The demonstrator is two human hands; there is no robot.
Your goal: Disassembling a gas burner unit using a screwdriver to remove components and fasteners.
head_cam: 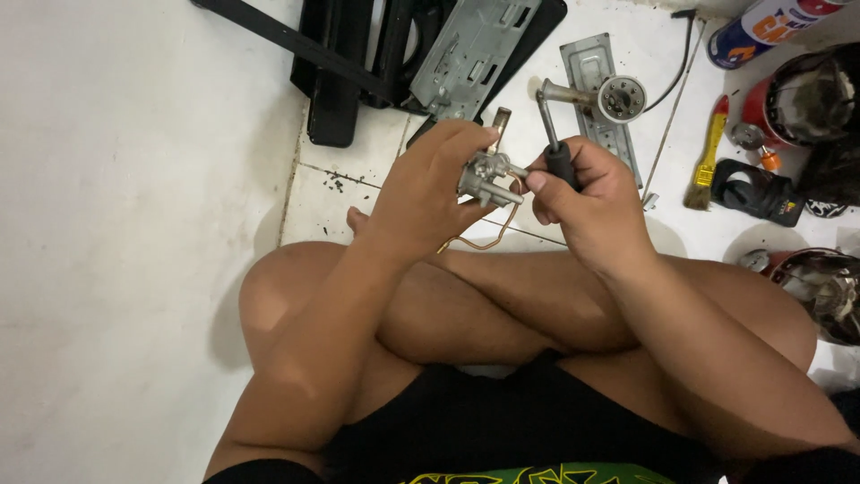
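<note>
I sit cross-legged on a white tiled floor. My left hand [428, 184] grips a small grey metal valve assembly [485, 176] with short pipe stubs and a thin copper tube [502, 229] curling below it. My right hand [587, 193] is closed around the black handle of a screwdriver [557, 159], whose metal shaft points up and away, just right of the valve. The two hands almost touch above my knees.
On the floor ahead lie a black stove frame [345, 63], a grey metal plate [475, 54], a metal bracket with a round burner part [618, 97], a paintbrush [708, 152], a spray can [761, 27], red containers [797, 108] and a black cloth-like item [761, 193].
</note>
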